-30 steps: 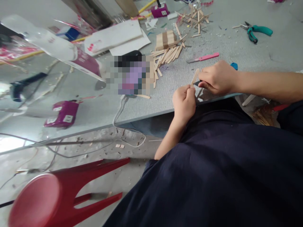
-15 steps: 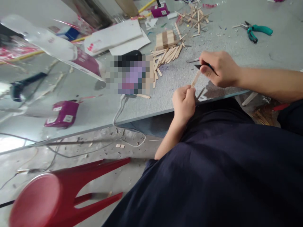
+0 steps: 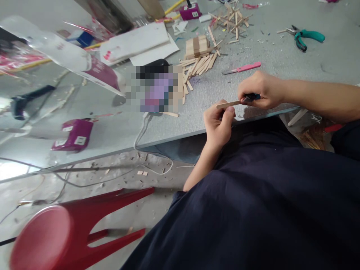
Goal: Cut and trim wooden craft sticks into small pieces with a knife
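A wooden craft stick (image 3: 228,105) is pinched between the thumb and fingers of my left hand (image 3: 219,125), just over the table's front edge. It reaches rightward to my right hand (image 3: 260,92), which is closed round a small dark-handled knife (image 3: 254,96). A short bit of metal shows by the stick's right end; most of the knife is hidden by my fingers. Behind my right hand lies a pink-handled craft knife (image 3: 247,68) on the table. Loose craft sticks (image 3: 206,63) and a banded bundle of them (image 3: 197,47) lie farther left.
Teal pliers (image 3: 309,35) lie at the back right. More sticks are heaped (image 3: 233,20) at the back. To the left are a clear bottle (image 3: 70,56), a purple box (image 3: 74,135), a glue gun (image 3: 26,101) and a white cable (image 3: 137,138). A red stool (image 3: 42,232) is on the floor.
The craft stick has swung from slanting up to nearly level, its rounded end now over my left hand. My right hand has moved slightly down, uncovering the pink knife handle.
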A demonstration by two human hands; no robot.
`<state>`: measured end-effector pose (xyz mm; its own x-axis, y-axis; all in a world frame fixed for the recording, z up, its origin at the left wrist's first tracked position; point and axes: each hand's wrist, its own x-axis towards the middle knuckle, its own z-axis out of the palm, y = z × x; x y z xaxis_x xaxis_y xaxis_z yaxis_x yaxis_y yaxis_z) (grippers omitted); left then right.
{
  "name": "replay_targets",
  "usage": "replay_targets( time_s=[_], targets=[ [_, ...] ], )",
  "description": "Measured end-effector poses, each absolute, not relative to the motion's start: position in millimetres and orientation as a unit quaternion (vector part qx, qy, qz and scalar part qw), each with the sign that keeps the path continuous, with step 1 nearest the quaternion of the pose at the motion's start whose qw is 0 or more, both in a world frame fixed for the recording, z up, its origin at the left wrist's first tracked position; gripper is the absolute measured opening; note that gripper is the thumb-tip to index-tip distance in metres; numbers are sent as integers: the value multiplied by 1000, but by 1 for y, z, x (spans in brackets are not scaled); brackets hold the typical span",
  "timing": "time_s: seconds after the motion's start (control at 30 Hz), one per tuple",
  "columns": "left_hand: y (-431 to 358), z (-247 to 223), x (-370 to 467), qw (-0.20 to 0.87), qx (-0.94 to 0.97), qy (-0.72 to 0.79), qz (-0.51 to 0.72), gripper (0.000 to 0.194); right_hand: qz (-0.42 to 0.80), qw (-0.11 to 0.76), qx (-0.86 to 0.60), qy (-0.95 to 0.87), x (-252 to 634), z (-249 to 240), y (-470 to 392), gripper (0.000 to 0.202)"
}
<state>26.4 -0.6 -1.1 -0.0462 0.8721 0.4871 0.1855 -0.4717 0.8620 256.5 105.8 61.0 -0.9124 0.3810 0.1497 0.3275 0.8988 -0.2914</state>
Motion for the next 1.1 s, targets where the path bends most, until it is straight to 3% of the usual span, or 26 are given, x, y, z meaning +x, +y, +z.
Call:
replay_targets(
  time_s=[0.23,0.47,0.7,0.9,1.1],
  targets=[
    [-4,0,24,290,637,440,562,47,86,240,-255,-933,260,68,98,61],
    [7,-8,22,300,648,304,631,51,125,337,-214,-908,258,71,89,41],
    [5,-16,20,249,670,214,666,32,158,358,-263,-882,263,81,31,27],
    [-3,-23,26,229,671,179,682,37,71,514,-200,-831,245,65,-19,19],
    [-5,-26,25,252,661,183,683,39,27,510,-220,-831,235,58,-35,20]
  ],
)
